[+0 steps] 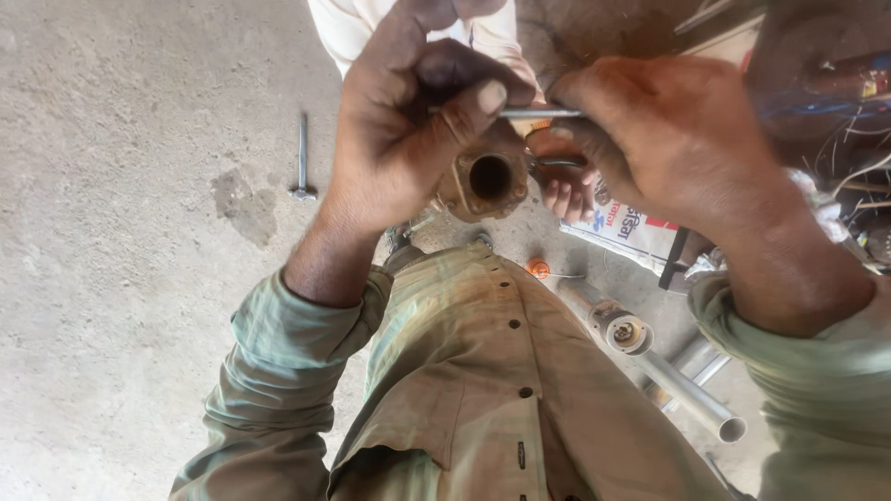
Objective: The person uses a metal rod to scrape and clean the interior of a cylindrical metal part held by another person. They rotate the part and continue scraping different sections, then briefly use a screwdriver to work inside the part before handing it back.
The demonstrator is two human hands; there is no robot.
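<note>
Gripping a rusty flanged fitting (484,181), the left hand (408,121) was closed around it; the right hand (668,139) pinched a thin metal rod (541,113) just above, not yet through the bore.

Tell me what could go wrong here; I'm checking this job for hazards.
The thin metal rod, pinched by the right hand, may slip toward another person's fingers just beneath. The brass flanged fitting, held above the floor in the left hand, could drop if that grip loosens.

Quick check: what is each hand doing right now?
Left hand: closed around the brass fitting.
Right hand: closed, pinching the thin metal rod.
</note>
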